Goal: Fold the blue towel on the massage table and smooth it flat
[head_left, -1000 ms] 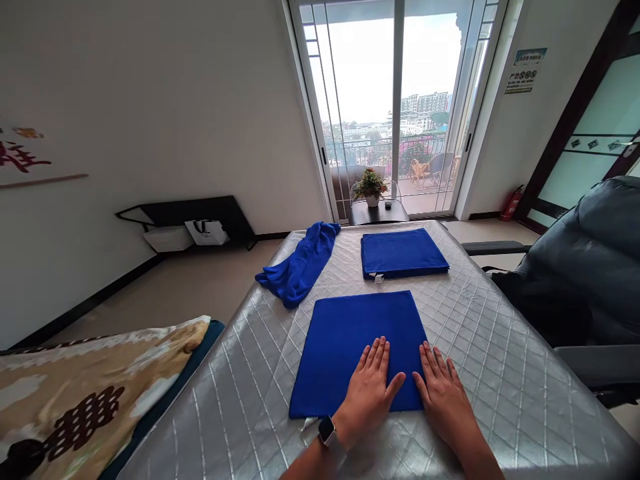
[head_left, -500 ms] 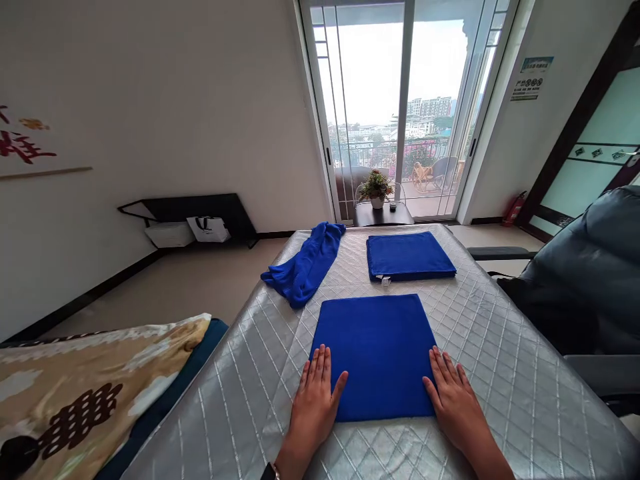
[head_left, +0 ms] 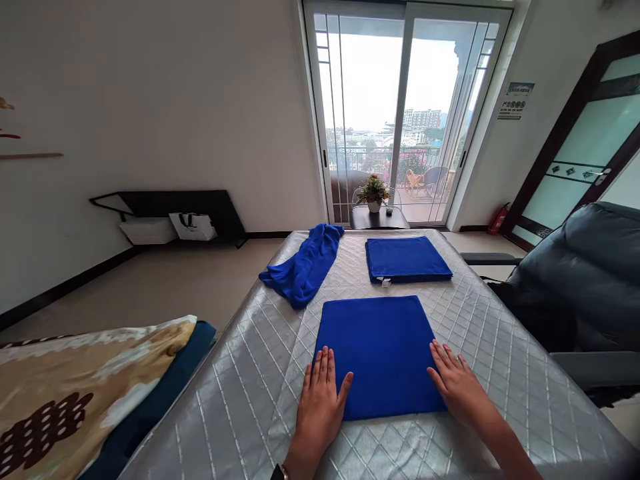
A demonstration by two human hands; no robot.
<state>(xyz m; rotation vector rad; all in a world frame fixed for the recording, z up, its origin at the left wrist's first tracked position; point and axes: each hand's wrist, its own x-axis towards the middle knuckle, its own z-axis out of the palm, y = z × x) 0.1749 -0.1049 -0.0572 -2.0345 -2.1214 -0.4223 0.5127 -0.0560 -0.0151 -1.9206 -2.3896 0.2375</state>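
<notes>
A blue cloth [head_left: 377, 357], folded into a flat square, lies on the silver quilted cover [head_left: 250, 400] in front of me. My left hand [head_left: 323, 393] rests flat over its left edge, fingers stretched out and thumb apart. On the opposite edge my right hand [head_left: 455, 380] lies with open fingers, touching the right side of the cloth. Neither hand grips anything. Beyond this cloth sits a stack of folded blue cloths [head_left: 407, 258] with a white tag at its near edge. To the left of the stack, a crumpled blue cloth [head_left: 307, 263] lies in a loose heap.
A dark padded chair [head_left: 580, 280] stands along the right side. At lower left is a bed with a patterned blanket [head_left: 125, 373]. A small table with a potted plant [head_left: 373, 192] stands past the far edge, before a sliding glass door [head_left: 400, 120].
My view has shifted slightly. My right hand has slid a little outward at the cloth's right edge, while my left hand stays flat on the left edge.
</notes>
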